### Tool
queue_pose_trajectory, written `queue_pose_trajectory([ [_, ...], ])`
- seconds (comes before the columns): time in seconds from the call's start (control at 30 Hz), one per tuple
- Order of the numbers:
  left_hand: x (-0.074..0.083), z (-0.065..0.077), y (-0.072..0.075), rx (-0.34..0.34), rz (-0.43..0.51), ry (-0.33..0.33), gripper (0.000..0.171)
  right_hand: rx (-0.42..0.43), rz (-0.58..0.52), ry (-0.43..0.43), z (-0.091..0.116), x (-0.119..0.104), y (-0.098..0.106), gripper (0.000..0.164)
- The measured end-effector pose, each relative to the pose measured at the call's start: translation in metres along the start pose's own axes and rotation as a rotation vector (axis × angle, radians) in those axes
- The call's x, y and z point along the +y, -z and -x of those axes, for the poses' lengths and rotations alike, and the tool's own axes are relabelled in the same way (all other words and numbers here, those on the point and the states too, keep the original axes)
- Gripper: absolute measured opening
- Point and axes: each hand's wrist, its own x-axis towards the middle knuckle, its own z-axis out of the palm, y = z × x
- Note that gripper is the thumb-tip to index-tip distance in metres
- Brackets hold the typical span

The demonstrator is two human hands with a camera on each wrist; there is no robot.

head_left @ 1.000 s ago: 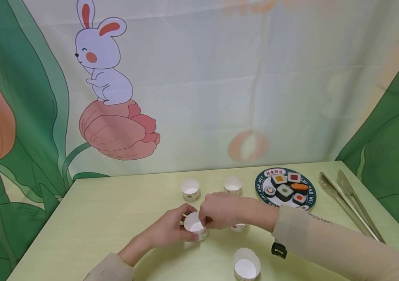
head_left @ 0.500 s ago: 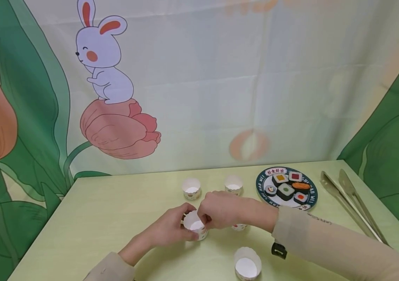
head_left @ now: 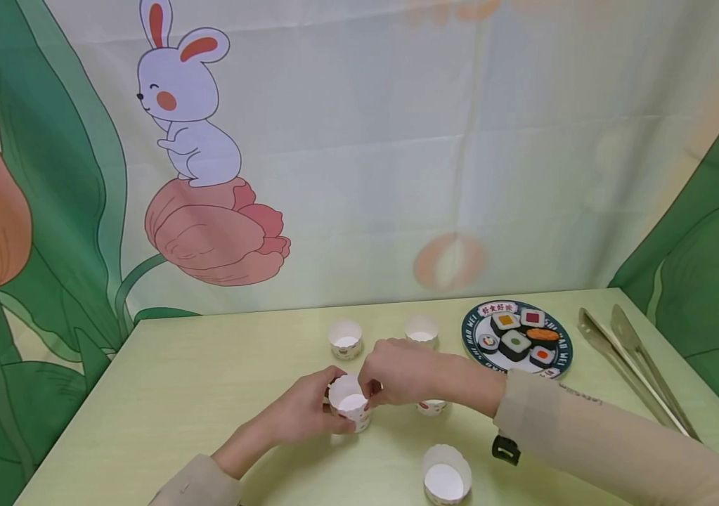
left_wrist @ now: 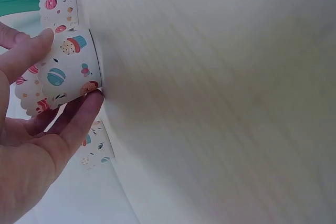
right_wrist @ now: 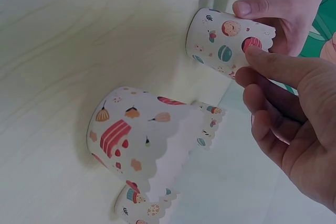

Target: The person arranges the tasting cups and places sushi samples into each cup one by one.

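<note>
A small white paper cup [head_left: 350,406] with printed cupcakes sits between both hands at the middle of the green table [head_left: 207,379]. My left hand [head_left: 305,414] grips its side; in the left wrist view thumb and fingers [left_wrist: 79,116] curl round the cup [left_wrist: 65,66], which seems to be nested in a second one. My right hand [head_left: 397,376] pinches the cup's rim, and the right wrist view shows its fingertips [right_wrist: 273,64] on the scalloped edge of the cup [right_wrist: 226,40].
Other paper cups stand around: two behind [head_left: 344,339] [head_left: 421,329], one half hidden under my right wrist [head_left: 431,407], one near the front edge [head_left: 445,483]. A plate of toy sushi [head_left: 516,337] and metal tongs [head_left: 631,365] lie at the right. A cartoon backdrop hangs behind.
The held cup has risen and tipped slightly between the hands, and my right hand has shifted a little up and back. Everything else is still.
</note>
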Motion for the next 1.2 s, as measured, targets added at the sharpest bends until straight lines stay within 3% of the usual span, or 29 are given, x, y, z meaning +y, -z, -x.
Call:
queue_pose_trajectory([
  [0.47, -0.005, 0.001, 0.002, 0.031, 0.002, 0.03, 0.054, 0.029, -0.019, 0.01, 0.005, 0.006, 0.006, 0.006],
  [1.2, -0.006, 0.01, 0.005, 0.035, -0.002, 0.009, 0.05, 0.141, -0.026, 0.008, 0.014, 0.014, 0.023, 0.005],
])
